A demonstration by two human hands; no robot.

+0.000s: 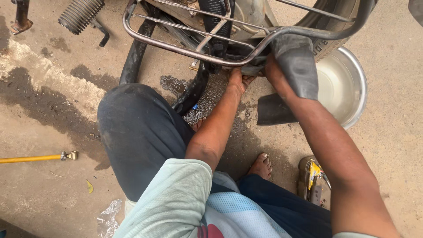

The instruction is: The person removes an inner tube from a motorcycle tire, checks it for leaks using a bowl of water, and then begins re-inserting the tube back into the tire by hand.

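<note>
Both my arms reach forward under the metal rear rack (185, 46) of a motorcycle. My left hand (238, 80) grips something dark just under the rack's rail, its fingers curled and partly hidden. My right hand (274, 72) is closed on a black rubber inner tube (296, 66), which drapes down over my wrist. More of the tube (134, 57) loops out to the left onto the ground. The rear tyre (328, 42) stands just behind my right hand.
A steel basin (352, 81) holding water sits right of the tyre. A yellow hose with a brass nozzle (37, 157) lies at the left. A footpeg (80, 15) sticks out at top left. Wet patches mark the concrete. My bare foot (261, 166) and a small tin (313, 181) are nearby.
</note>
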